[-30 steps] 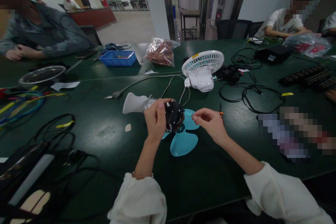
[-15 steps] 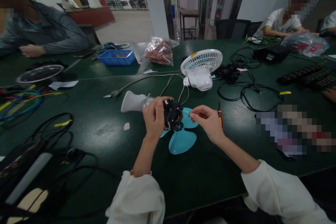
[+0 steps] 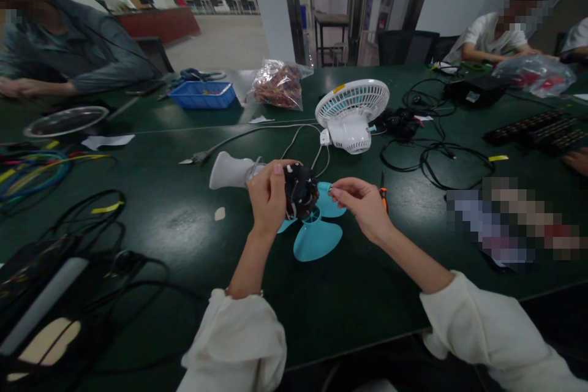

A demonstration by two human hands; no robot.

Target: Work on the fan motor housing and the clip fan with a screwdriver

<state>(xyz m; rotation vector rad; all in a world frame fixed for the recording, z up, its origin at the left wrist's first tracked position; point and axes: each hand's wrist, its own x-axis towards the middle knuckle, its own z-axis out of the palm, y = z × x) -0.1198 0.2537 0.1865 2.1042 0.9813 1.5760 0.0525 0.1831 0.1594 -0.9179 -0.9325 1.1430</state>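
My left hand [image 3: 269,196] is closed around the black fan motor [image 3: 301,190], which joins a white stand [image 3: 232,170] lying on its side. Beneath and beside the motor are the blue fan blades [image 3: 318,240], one of them pointing toward me. Just right of the motor, above a blade, my right hand [image 3: 361,201] pinches a tiny dark piece at the fingertips, too small to name. A screwdriver [image 3: 383,193] with an orange and black handle lies beyond that hand. Behind them rests a white fan head [image 3: 353,116] with its grille and rear housing.
A grey power cord [image 3: 229,144] runs across the dark green table [image 3: 257,300]. A blue bin [image 3: 202,95] and a plastic bag [image 3: 279,84] stand farther back. Black cables [image 3: 436,159] lie to the right, more cables [image 3: 119,257] to the left. Other people sit across the table.
The view has shifted slightly. My right fingertips have turned a little, and a small dark piece now shows between them. My left hand keeps its hold on the motor.
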